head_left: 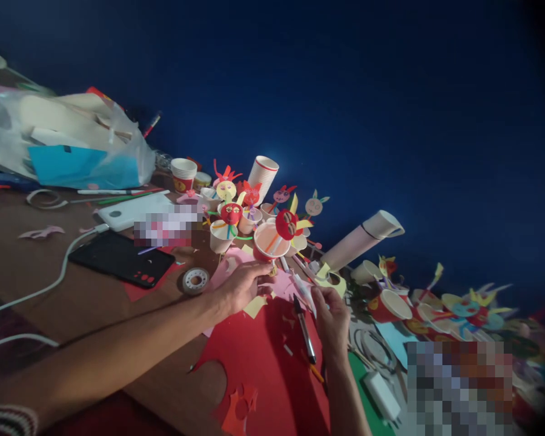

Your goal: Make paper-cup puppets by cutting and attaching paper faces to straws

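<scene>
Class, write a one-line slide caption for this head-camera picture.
Left hand and right hand handle paper scraps beside a decorated paper cup, over a red sheet.

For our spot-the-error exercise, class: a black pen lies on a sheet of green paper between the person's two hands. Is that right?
Not quite. The head view shows the black pen on a sheet of red paper, not green. It does lie between the left hand and the right hand.

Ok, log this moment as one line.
left hand: at base of paper cup | right hand: pinching paper piece | pen: on red sheet | tape roll: beside left hand
</scene>
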A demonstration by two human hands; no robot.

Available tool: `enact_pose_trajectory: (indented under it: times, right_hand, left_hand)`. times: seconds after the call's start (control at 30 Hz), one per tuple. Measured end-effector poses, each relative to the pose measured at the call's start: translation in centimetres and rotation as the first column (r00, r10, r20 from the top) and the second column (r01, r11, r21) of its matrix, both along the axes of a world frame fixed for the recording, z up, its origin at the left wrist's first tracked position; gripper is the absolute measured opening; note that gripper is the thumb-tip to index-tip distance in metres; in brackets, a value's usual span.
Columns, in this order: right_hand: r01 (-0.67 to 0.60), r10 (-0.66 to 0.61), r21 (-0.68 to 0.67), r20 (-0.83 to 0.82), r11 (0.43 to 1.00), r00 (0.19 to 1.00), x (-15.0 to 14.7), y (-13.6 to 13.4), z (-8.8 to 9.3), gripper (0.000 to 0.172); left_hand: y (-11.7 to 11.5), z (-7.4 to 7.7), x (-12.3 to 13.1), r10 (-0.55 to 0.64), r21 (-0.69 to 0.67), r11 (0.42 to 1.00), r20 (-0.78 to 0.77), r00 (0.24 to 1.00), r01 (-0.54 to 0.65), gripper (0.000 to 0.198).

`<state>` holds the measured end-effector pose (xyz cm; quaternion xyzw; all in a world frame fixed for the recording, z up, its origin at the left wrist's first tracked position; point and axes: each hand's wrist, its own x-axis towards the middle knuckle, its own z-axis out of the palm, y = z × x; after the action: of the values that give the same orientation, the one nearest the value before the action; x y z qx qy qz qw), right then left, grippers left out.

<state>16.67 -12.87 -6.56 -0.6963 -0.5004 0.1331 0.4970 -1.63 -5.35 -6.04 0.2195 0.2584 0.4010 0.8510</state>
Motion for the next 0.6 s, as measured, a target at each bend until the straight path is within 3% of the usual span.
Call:
enact_pose_trajectory:
  times: [0.13, 0.23, 0.33, 0.43, 0.5, 0.6]
  right_hand:
    - [-0.071, 0.072, -0.011, 0.125, 0.997, 0.99, -0.2, 0.4, -0.6, 0.032]
    - [-0.186, 0.192, -0.047, 0.211, 0.981, 0.958, -0.8, 0.6, -1.1, 0.014]
    - [-0.251, 0.28, -0.129, 0.33, 0.959, 0.902, -1.1, 0.6, -1.2, 0.027]
    - [-0.177, 0.224, -0.153, 0.389, 0.972, 0.893, -1.1, 0.6, -0.8, 0.017]
    - [-0.141, 0.181, -0.129, 0.394, 0.982, 0.901, -1.2, 0.8, -0.4, 0.023]
    - [-0.159, 0.178, -0.087, 0.292, 0.983, 0.94, -1.8, 1.6, 0.2, 0.024]
  left_hand:
    - [1.2, 0.1, 0.8, 0.091, 0.038, 0.995, -0.073, 0.993, -0.088, 0.008]
    - [1.3, 0.0, 1.5, 0.104, 0.025, 0.994, -0.082, 0.991, -0.103, 0.01]
    - [1.2, -0.3, 1.8, 0.1, -0.005, 0.995, -0.08, 0.992, -0.1, 0.011]
    - [1.3, -0.6, 2.1, 0.11, -0.034, 0.993, -0.089, 0.99, -0.113, 0.011]
    - [1.4, -0.8, 2.2, 0.116, -0.05, 0.991, -0.098, 0.988, -0.121, 0.011]
    - [1.5, -0.8, 2.6, 0.122, -0.069, 0.989, -0.105, 0.987, -0.13, 0.012]
